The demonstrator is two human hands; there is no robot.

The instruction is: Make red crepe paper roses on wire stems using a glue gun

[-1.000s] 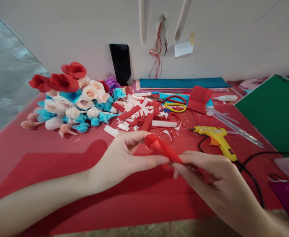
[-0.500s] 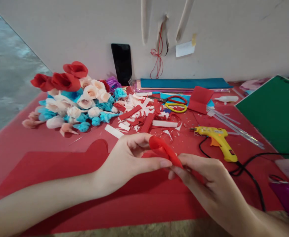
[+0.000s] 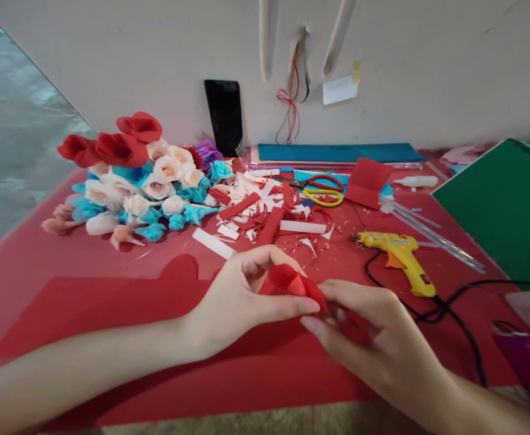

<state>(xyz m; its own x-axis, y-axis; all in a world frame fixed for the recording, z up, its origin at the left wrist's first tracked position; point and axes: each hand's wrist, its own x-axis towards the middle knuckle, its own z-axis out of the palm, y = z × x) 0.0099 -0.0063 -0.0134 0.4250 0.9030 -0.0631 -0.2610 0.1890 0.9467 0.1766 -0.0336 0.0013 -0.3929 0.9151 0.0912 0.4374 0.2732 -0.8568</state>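
Observation:
A red paper flower (image 3: 287,279) with a rolled centre is held between both hands, above the front part of the table. My left hand (image 3: 240,296) curls around it, thumb across the near side and fingers behind. From the right, my right hand (image 3: 373,326) pinches the flower's red paper edge between thumb and forefinger; its other fingers are partly hidden. Under my left forearm lies a flat red paper sheet (image 3: 87,314), with a rounded red piece (image 3: 179,267) at its far edge.
Finished paper flowers (image 3: 156,181) in several colours pile up at the left. Paper scraps (image 3: 265,211), scissors (image 3: 323,190) and a yellow glue gun (image 3: 403,257) with a black cord lie beyond my hands. A dark phone (image 3: 225,118) leans on the wall; a green board (image 3: 509,211) stands right.
The red flower has been tipped and turned, so its rolled centre now faces up toward me. My right hand has shifted slightly left, its thumb now against the paper near my left thumb.

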